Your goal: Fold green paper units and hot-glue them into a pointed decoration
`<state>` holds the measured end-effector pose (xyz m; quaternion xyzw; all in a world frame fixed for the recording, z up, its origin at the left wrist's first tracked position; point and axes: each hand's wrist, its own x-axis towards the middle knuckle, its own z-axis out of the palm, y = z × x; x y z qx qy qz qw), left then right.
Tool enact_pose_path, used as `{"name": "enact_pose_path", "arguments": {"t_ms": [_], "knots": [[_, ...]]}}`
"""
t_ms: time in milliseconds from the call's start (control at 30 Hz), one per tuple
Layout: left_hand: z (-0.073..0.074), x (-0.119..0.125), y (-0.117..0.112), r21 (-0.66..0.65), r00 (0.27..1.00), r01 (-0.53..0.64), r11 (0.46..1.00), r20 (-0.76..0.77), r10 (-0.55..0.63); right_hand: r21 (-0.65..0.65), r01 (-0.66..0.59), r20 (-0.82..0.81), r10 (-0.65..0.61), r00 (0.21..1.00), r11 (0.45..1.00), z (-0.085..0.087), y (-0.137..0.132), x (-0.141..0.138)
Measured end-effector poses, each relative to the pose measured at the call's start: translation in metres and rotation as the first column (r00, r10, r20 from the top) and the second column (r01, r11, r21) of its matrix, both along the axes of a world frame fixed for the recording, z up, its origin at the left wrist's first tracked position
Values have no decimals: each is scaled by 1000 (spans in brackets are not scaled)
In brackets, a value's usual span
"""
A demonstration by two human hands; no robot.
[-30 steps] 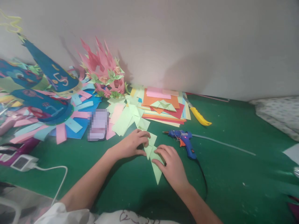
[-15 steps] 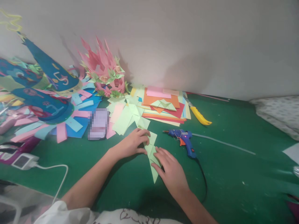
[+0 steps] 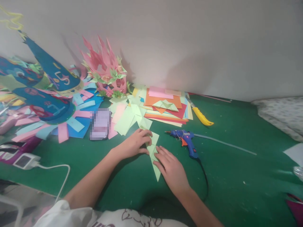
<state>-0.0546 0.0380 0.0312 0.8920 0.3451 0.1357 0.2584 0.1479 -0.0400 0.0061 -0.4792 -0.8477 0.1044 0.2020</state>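
A strip of folded light green paper (image 3: 154,148) lies on the table, its lower end narrowing to a point. My left hand (image 3: 134,143) is curled over its upper left edge, fingertips and thumb pressing it down. My right hand (image 3: 171,168) has its fingers together on the right edge and a folded flap, with the thumb lower down; both hands are closed on the same paper. Fingers cover part of the creases. Just right of my hands lies a blue glue gun (image 3: 186,138) with a lit red light and a clear glue stick (image 3: 224,142) in its back.
Behind are loose green sheets (image 3: 129,118), a stack of coloured paper (image 3: 148,116) and a yellow-handled knife (image 3: 202,116). A pink paper crown (image 3: 105,69), decorated blue cone hats (image 3: 59,74) and a blurred-out phone (image 3: 100,124) stand or lie left. A white charger (image 3: 26,161) trails a cable.
My right fingers have shifted slightly up and in along the right edge, and the flap there lies flatter. The left hand stays in place. The view moves slightly.
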Motion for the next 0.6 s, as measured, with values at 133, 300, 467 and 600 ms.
{"name": "enact_pose_path", "arguments": {"t_ms": [133,300,467,600], "knots": [[-1,0,0,0,1000,3,1000,2,-3,32,-31,-7,31,999,999,-2,1,2],[-2,-1,0,-5,1000,-3,1000,3,3,29,-42,-15,43,999,999,-3,1,3],[0,-1,0,6,1000,8,1000,-1,-8,65,-53,15,52,999,996,-4,0,2],[3,0,-2,13,1000,16,1000,-18,-16,108,-66,35,62,997,992,-4,0,1]]}}
